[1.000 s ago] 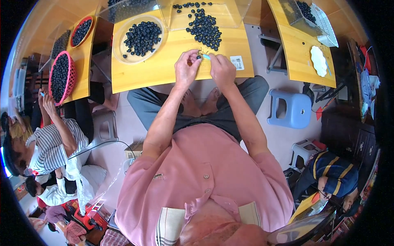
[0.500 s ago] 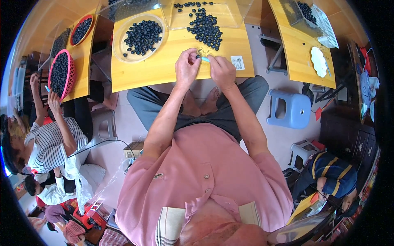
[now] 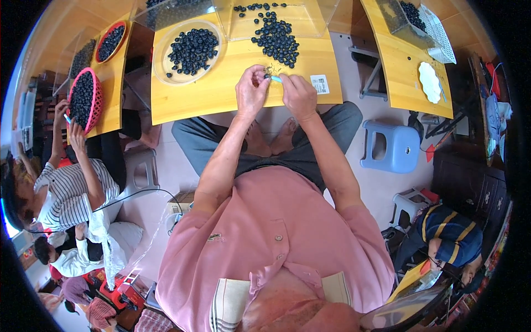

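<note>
Between the thumb and fingers of my left hand (image 3: 252, 89) is a small dark round berry-like piece (image 3: 267, 76). My right hand (image 3: 300, 95) grips a slim tool with a light blue handle (image 3: 276, 79), its far end meeting that piece. Both hands are over the near edge of the yellow table (image 3: 232, 105). Yellowish-brown scraps (image 3: 275, 69) lie just beyond my fingertips. Farther back is a loose heap of dark round pieces (image 3: 281, 44). To the left, a clear round bowl (image 3: 160, 60) holds many more.
A white label (image 3: 319, 84) is on the table right of my hand. A clear rectangular tray (image 3: 310, 22) lies at the back. On the left a co-worker's hands (image 3: 76, 135) are beside a pink basket (image 3: 97, 102). A blue stool (image 3: 401, 146) stands at right, below another yellow table (image 3: 404, 83).
My hands keep almost the same place and grip. At left, the co-worker's hands have come closer together in front of the pink basket.
</note>
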The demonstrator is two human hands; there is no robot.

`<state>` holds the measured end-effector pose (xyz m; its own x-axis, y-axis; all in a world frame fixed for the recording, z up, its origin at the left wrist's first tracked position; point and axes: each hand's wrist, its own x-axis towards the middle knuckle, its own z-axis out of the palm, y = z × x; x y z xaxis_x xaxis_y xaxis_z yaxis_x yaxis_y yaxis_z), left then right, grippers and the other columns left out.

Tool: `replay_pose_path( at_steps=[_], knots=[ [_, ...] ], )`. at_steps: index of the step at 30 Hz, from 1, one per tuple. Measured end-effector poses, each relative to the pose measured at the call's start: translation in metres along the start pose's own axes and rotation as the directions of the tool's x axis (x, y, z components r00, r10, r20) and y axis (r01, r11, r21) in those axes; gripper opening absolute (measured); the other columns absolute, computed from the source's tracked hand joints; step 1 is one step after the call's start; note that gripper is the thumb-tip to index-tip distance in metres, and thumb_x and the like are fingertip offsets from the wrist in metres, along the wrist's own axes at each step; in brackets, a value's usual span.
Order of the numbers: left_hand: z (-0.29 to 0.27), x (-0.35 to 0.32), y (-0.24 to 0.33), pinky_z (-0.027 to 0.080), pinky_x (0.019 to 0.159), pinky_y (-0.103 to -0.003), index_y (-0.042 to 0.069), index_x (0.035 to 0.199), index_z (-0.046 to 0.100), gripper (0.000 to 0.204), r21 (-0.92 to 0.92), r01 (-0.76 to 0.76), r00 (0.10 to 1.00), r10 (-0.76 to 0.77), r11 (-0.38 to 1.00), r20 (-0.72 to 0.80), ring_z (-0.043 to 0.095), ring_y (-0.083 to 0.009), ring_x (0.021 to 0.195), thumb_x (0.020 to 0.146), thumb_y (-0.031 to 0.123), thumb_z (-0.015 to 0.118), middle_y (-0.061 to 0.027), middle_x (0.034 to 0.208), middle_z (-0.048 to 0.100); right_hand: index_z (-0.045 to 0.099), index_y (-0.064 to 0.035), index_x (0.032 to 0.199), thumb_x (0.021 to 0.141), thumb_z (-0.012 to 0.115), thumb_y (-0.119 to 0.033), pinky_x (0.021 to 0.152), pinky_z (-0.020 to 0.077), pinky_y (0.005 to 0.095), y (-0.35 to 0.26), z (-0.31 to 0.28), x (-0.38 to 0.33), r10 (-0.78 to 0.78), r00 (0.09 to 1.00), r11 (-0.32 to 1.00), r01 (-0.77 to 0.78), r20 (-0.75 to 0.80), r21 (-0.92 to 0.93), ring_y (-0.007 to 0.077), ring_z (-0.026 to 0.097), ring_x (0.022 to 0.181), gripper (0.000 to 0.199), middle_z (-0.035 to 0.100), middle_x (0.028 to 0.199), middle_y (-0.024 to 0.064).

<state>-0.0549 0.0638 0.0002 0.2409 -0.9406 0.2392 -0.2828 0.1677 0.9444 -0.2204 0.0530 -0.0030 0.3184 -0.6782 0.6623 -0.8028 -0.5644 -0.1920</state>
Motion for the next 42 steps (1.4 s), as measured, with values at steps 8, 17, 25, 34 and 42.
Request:
replay_pose_path(
  at_steps=[8,17,25,34,42],
  knots=[
    [-0.001,0.004,-0.005,0.056,0.081,-0.025,-0.001,0.123,0.063,0.036,-0.080,0.022,0.999,-0.020,0.997,0.028,0.064,-0.0087,0.084,0.090,-0.002,0.078,-0.0027,0.097,0.069,0.073,-0.0102,0.106,0.081,0.069,-0.006,0.067,0.0553,0.0387,-0.001,-0.002,0.004,0.074,0.997,0.997,-0.074,0.020,0.007,0.0235,0.066,0.079,0.026,0.059,0.083,0.0043],
    [-0.033,0.012,0.005,0.054,0.078,-0.028,0.001,0.105,0.077,0.017,0.019,-0.139,0.983,0.141,0.990,-0.121,0.063,-0.0152,0.083,0.089,-0.004,0.076,-0.0081,0.098,0.069,0.074,-0.0081,0.103,0.079,0.069,-0.002,0.068,0.0562,0.0397,-0.002,0.000,-0.001,0.123,0.992,0.992,-0.123,-0.005,0.034,0.0256,0.067,0.080,0.026,0.061,0.085,0.0059],
    [-0.123,0.088,0.030,0.056,0.087,-0.040,0.003,0.111,0.072,0.030,0.623,-0.303,0.820,0.531,0.721,-0.216,0.068,-0.0329,0.102,0.083,-0.007,0.075,-0.0140,0.107,0.070,0.074,-0.0096,0.104,0.082,0.070,-0.003,0.069,0.0561,0.0397,0.000,-0.002,0.001,0.148,0.988,0.988,-0.145,-0.048,0.058,0.0247,0.066,0.079,0.023,0.060,0.084,0.0052],
    [-0.022,0.089,-0.008,0.058,0.087,-0.041,0.004,0.115,0.074,0.025,0.436,-0.334,0.940,0.265,0.835,0.214,0.072,-0.0336,0.098,0.090,0.005,0.075,-0.0176,0.107,0.071,0.075,-0.0099,0.106,0.086,0.071,-0.007,0.070,0.0556,0.0400,-0.002,-0.001,0.001,0.158,0.986,0.985,-0.153,-0.057,0.082,0.0253,0.066,0.080,0.020,0.060,0.084,0.0056],
    [0.000,0.098,-0.015,0.056,0.087,-0.046,0.004,0.115,0.073,0.028,0.459,-0.368,0.926,0.273,0.808,0.262,0.070,-0.0368,0.094,0.087,0.002,0.073,-0.0202,0.100,0.069,0.074,-0.0089,0.106,0.088,0.072,-0.007,0.069,0.0549,0.0401,-0.002,-0.004,0.001,0.155,0.986,0.985,-0.150,-0.062,0.081,0.0259,0.065,0.079,0.019,0.060,0.083,0.0061]
  ],
)
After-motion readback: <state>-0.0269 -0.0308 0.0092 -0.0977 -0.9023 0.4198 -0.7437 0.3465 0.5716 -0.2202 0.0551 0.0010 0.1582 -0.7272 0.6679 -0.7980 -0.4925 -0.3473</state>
